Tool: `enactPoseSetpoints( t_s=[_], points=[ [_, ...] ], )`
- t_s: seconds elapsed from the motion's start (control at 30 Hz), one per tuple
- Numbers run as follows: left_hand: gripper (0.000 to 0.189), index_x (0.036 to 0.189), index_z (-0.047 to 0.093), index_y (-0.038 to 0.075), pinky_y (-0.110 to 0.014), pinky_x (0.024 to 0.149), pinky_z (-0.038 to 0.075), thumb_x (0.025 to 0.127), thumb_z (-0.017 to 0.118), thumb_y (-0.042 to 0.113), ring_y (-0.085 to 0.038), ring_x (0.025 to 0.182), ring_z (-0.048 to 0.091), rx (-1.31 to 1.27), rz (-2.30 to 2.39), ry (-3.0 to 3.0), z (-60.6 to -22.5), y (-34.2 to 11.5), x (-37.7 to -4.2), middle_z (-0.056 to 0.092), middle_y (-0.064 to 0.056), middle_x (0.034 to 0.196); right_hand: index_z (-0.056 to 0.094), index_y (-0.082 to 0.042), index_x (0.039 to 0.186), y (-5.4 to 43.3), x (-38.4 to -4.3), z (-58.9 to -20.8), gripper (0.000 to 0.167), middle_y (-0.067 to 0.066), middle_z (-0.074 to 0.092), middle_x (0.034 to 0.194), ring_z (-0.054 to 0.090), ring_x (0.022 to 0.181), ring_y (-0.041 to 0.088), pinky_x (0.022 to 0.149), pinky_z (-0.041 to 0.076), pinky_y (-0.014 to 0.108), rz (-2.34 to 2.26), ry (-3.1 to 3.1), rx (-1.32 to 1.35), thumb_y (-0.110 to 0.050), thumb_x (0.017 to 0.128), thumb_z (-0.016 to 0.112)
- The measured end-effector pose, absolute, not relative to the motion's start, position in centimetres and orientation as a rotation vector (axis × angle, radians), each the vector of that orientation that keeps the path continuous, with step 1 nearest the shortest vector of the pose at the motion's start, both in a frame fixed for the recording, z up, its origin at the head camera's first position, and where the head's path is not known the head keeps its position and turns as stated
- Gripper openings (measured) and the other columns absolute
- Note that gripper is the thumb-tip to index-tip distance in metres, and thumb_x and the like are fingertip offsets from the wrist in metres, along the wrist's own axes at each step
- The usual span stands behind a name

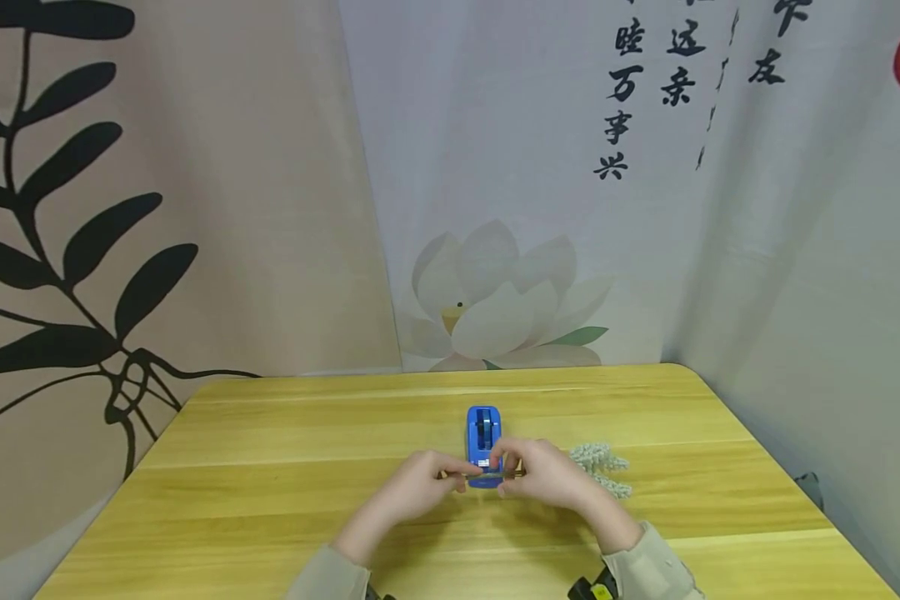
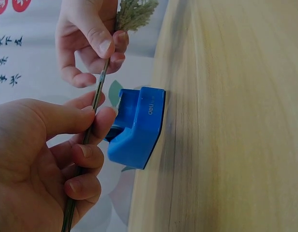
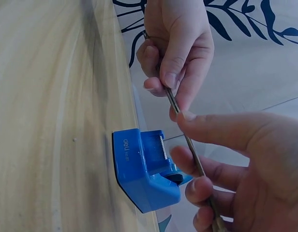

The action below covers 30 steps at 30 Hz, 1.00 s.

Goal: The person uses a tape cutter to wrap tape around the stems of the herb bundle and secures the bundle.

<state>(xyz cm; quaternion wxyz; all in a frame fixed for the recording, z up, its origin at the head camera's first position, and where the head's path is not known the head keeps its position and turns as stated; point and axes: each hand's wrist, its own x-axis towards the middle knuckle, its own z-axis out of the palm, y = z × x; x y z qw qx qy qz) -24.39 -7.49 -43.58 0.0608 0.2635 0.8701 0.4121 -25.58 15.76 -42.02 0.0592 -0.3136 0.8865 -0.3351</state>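
My left hand [image 1: 420, 483] and right hand [image 1: 546, 477] face each other over the table, both pinching one thin dark stem [image 2: 96, 96]. It runs nearly level between them in the head view. A pale, glossy patch shows on the stem between the hands in the left wrist view; whether it is tape I cannot tell. Past the right hand, the stem's bushy grey-green flower sprig [image 1: 602, 460] sticks out to the right. Just beyond the fingers stands a blue tape dispenser [image 1: 483, 425], its toothed cutter [image 3: 163, 147] facing me. Fingers hide parts of the stem.
The wooden table [image 1: 307, 450] reaches back to a printed curtain [image 1: 270, 208] with leaves, a lotus and writing. Dark wrist straps [image 1: 596, 586] show at the sleeves. Another curtain side [image 1: 817, 292] borders the table's right edge.
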Motion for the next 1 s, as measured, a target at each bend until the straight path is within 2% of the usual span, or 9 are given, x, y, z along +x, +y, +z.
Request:
enactPoseSetpoints(
  t_s=[0.23, 0.4, 0.63, 0.77, 1.0],
  points=[
    [0.029, 0.111, 0.075, 0.017, -0.017, 0.044, 0.034, 0.092, 0.059, 0.002, -0.005, 0.052, 0.041, 0.782, 1.237, 2.639, -43.6, -7.5, -24.3, 0.071, 0.001, 0.084, 0.07, -0.016, 0.102, 15.6, -25.6, -42.2, 0.021, -0.007, 0.059, 0.077, 0.048, 0.06, 0.007, 0.055, 0.043, 0.026, -0.995, 2.68, -0.964, -0.01, 0.082, 0.075],
    [0.028, 0.111, 0.074, 0.016, -0.017, 0.044, 0.033, 0.093, 0.059, 0.002, -0.005, 0.051, 0.04, 0.778, 1.24, 2.628, -43.6, -7.5, -24.3, 0.071, -0.001, 0.084, 0.072, -0.012, 0.1, 15.4, -25.5, -42.3, 0.018, -0.008, 0.058, 0.071, 0.045, 0.057, 0.006, 0.053, 0.041, 0.024, -0.973, 2.691, -0.933, -0.01, 0.082, 0.076],
    [0.028, 0.111, 0.075, 0.016, -0.017, 0.044, 0.032, 0.093, 0.059, 0.002, -0.004, 0.05, 0.039, 0.791, 1.24, 2.627, -43.8, -7.5, -24.4, 0.07, -0.002, 0.083, 0.07, -0.012, 0.095, 15.1, -25.3, -42.4, 0.016, -0.009, 0.036, 0.056, 0.029, 0.049, 0.005, 0.047, 0.026, 0.022, -0.921, 2.736, -0.918, -0.012, 0.08, 0.077],
    [0.027, 0.111, 0.075, 0.015, -0.017, 0.044, 0.032, 0.092, 0.059, 0.002, -0.004, 0.05, 0.039, 0.805, 1.249, 2.621, -43.8, -7.4, -24.3, 0.07, -0.002, 0.082, 0.067, -0.014, 0.092, 15.0, -25.1, -42.5, 0.015, -0.01, 0.03, 0.054, 0.025, 0.048, 0.006, 0.046, 0.023, 0.022, -0.846, 2.79, -0.916, -0.012, 0.081, 0.076],
    [0.027, 0.111, 0.074, 0.015, -0.017, 0.044, 0.033, 0.092, 0.059, 0.003, -0.003, 0.05, 0.038, 0.802, 1.256, 2.621, -43.5, -7.4, -24.1, 0.069, -0.002, 0.08, 0.064, -0.017, 0.088, 14.6, -24.8, -42.5, 0.014, -0.01, 0.047, 0.062, 0.037, 0.052, 0.006, 0.045, 0.032, 0.022, -0.769, 2.885, -0.934, -0.006, 0.082, 0.069]
  ],
)
